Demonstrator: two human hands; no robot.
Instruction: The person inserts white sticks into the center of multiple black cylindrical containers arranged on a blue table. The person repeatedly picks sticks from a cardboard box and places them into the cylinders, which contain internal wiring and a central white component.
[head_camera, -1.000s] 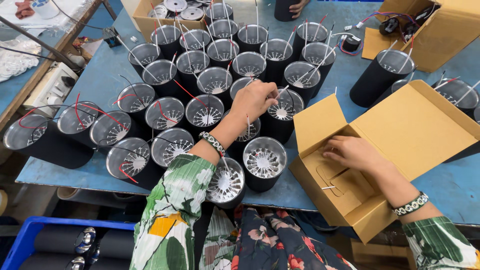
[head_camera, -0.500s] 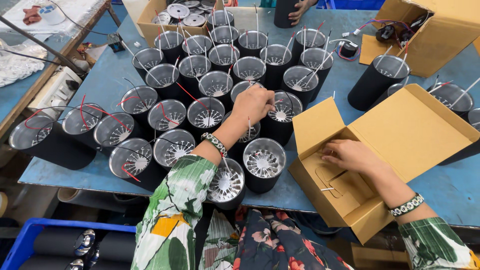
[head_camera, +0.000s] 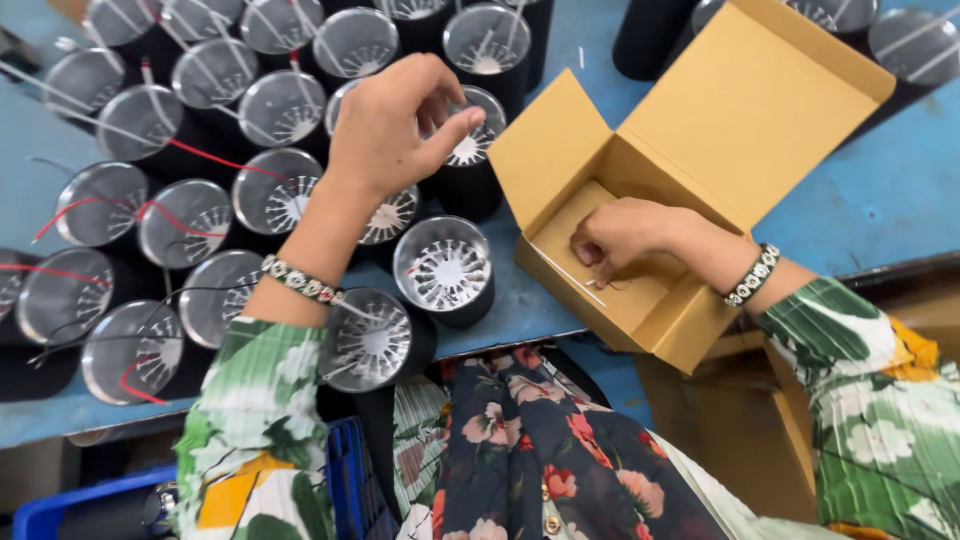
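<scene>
1. An open tan cardboard box (head_camera: 700, 150) lies on the blue table (head_camera: 860, 200) at the right, its lid flap thrown back and a side flap standing up on the left; its outside is plain.
2. Inside the box a flat cardboard insert (head_camera: 590, 225) lines the floor, and a thin pale wire (head_camera: 565, 272) runs across it.
3. The right hand (head_camera: 625, 235) rests inside the box with the fingers curled narrow and pressed down on the insert; whether it pinches anything cannot be told.
4. To the left, a crowd of black cylindrical lamp housings (head_camera: 270, 190) stands upright and close together, each open top showing a silver reflector with finned ribs. Red wires (head_camera: 215, 158) and black wires (head_camera: 110, 325) trail over several of them.
5. The left hand (head_camera: 395, 120) hovers above the housings, fingers bent with thumb and forefinger close together over one housing (head_camera: 472, 150) just beside the box's left flap.
6. Another housing (head_camera: 445, 270) stands at the table's near edge, just beside the box.
7. A blue plastic crate (head_camera: 340, 480) sits below the table edge.
</scene>
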